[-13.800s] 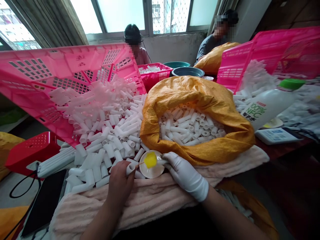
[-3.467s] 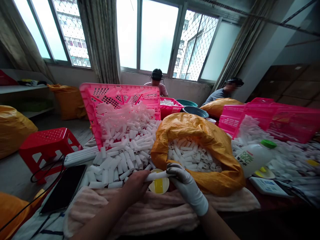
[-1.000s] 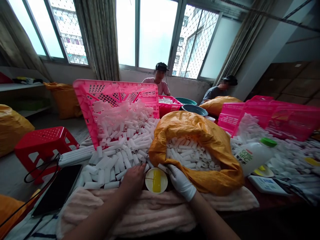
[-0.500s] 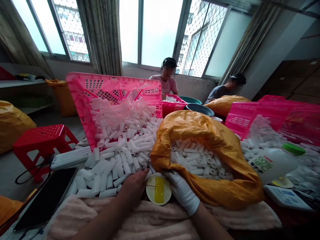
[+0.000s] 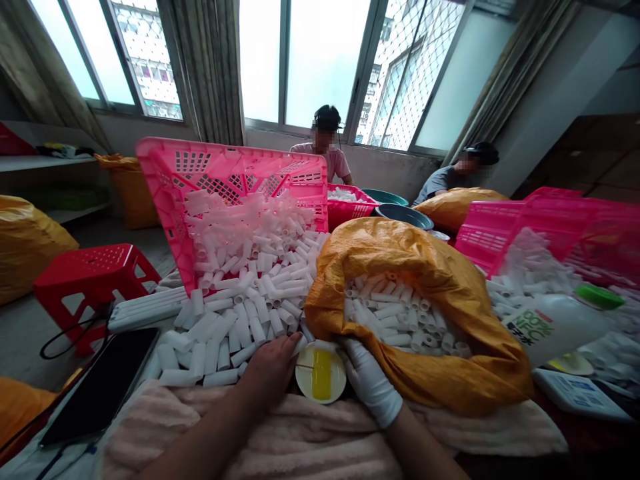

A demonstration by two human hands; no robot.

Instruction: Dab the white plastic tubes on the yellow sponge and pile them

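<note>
A small round white dish [image 5: 303,385] with a yellow strip [image 5: 321,377] across it lies between my hands. A thin stick rests on the dish, touching the strip. My left hand [image 5: 273,367] is bare, its fingers stretched forward along the dish's left side, tips against a white tube [image 5: 301,345] at the edge of the pile. My right hand [image 5: 370,381] wears a white glove and lies along the dish's right side, fingers stretched toward the orange sack [image 5: 400,243]; its fingertips are partly hidden. Loose white tubes [image 5: 240,327] spread out beyond my left hand.
A tipped pink crate [image 5: 165,200] stands behind the tubes. On the left are a phone [image 5: 100,387] and a red stool [image 5: 90,267]. A bottle with a green cap [image 5: 597,297] leans at right. A pinkish cloth [image 5: 300,440] lies under my forearms. Two people sit across.
The view has shifted slightly, so everything sits a little further right and higher. My hands stay beside the dish. The person opposite has lowered their head a little.
</note>
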